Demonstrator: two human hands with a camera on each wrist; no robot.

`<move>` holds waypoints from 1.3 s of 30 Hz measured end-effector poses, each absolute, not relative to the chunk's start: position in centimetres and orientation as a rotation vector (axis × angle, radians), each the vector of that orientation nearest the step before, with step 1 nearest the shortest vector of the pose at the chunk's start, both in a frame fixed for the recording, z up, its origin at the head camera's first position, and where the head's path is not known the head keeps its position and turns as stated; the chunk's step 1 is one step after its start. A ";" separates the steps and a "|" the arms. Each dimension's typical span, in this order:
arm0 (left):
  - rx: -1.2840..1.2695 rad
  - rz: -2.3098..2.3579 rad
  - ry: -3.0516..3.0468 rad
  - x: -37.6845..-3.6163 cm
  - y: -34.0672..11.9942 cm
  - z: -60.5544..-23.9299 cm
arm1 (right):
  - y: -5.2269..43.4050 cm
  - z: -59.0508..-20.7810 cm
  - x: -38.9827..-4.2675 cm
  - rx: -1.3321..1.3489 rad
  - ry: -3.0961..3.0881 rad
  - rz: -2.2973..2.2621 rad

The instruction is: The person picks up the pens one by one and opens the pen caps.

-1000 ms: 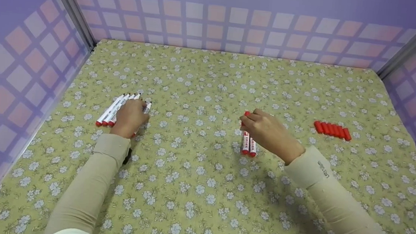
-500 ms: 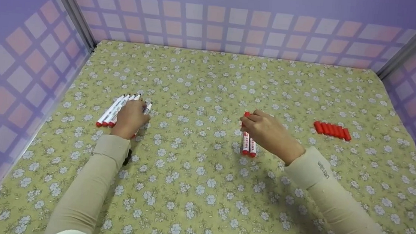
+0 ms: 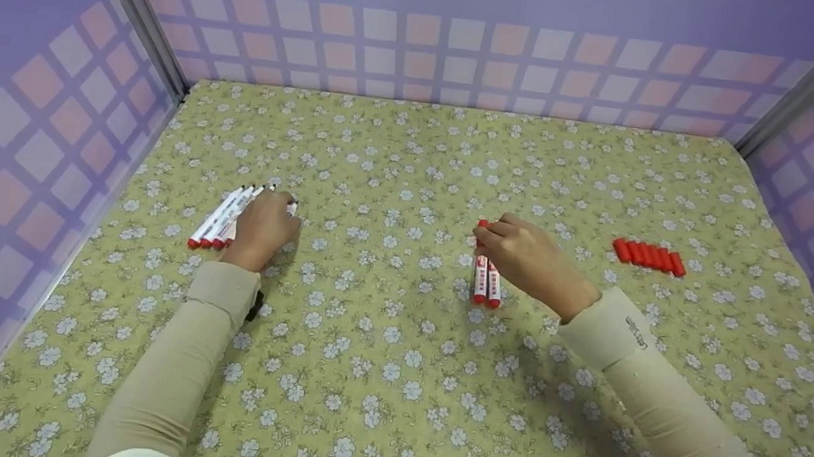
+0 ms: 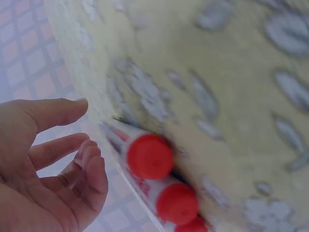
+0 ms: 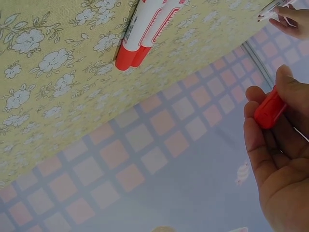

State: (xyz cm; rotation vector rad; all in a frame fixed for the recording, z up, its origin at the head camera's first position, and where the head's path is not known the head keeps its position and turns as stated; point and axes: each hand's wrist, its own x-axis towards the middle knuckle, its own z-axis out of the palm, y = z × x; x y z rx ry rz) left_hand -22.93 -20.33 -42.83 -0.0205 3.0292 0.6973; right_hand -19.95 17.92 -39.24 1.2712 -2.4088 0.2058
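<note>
Slightly rightward of its earlier place, the left hand [image 3: 262,230] is seen at the left of the head view, thumb and fingers parted, nothing held, near white markers [image 3: 218,216]. Right of centre, a red cap [image 5: 270,110] is pinched by the right hand [image 3: 526,261], near two red-and-white markers [image 3: 481,279] laid on the surface [image 3: 382,344]; more caps [image 3: 649,256] are lined up farther right.
</note>
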 end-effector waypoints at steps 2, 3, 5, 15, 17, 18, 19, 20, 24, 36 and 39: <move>0.000 0.714 3.018 -22.9 -19.8 -42.7 | 18.1 -39.3 -20.0 1.257 -2.414 0.214; 0.011 0.726 3.006 -22.9 -19.6 -42.6 | 18.3 -39.3 -20.1 1.249 -2.419 0.221; 0.046 0.747 2.993 -22.9 -19.1 -42.5 | 18.6 -39.4 -20.2 1.224 -2.438 0.242; 0.171 0.961 2.894 -22.4 -15.2 -41.8 | 20.7 -39.1 -20.9 1.059 -2.567 0.337; 0.192 1.010 2.860 -22.3 -14.3 -41.7 | 21.2 -39.1 -21.1 1.036 -2.570 0.349; 0.207 1.026 2.849 -22.2 -13.7 -41.6 | 21.5 -39.1 -21.1 1.026 -2.566 0.354; 0.227 1.035 2.843 -22.2 -13.3 -41.6 | 21.8 -39.1 -21.2 1.013 -2.564 0.358; 0.241 1.054 2.824 -22.1 -12.8 -41.6 | 22.1 -39.1 -21.3 1.000 -2.560 0.358; 0.279 1.114 2.740 -22.0 -10.9 -41.5 | 23.4 -39.1 -21.7 0.935 -2.556 0.356; 0.383 1.204 2.571 -21.6 -6.0 -41.9 | 27.2 -39.8 -23.1 0.773 -2.593 0.431; 0.384 1.228 2.533 -21.5 -5.1 -42.1 | 28.2 -40.1 -23.4 0.722 -2.616 0.459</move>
